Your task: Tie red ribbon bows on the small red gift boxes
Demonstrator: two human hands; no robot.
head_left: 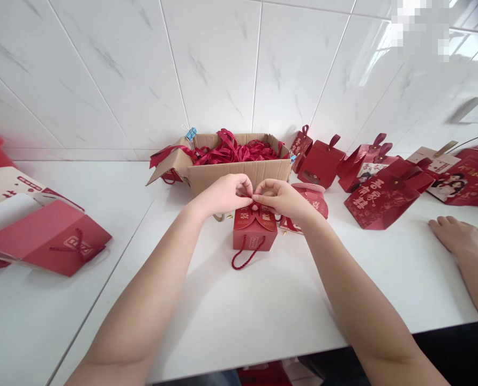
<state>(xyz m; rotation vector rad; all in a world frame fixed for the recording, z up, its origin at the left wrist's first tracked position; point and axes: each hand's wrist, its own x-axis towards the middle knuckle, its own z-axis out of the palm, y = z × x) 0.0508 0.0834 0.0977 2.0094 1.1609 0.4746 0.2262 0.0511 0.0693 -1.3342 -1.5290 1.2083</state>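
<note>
A: At the far left, the red paper box (68,241) with a rope lies well apart. What does the left hand (223,195) do?

B: Its fingers are nearly closed, in a small pinch on the top of the small red box (254,241). Which part exactly they hold, I cannot tell; the fingertips hide it.

A: And where is this box?

B: It stands upright on the counter (239,327), in the middle, before the cardboard box (239,172) with red ribbons (243,153). I would pinch lightly, so that the curved flaps do not bend. Its rope handle (245,266) hangs at the front, and it is better to leave it free there.

A: The right hand (283,198)?

B: Also closed in a pinch, meeting the left one at the top. I think both should pull equally; otherwise the box may turn or tilt. The wrist should also not push the round-topped box (318,201) just beside. Farther right, another person's hand (458,236) rests on the counter, well apart.
</note>
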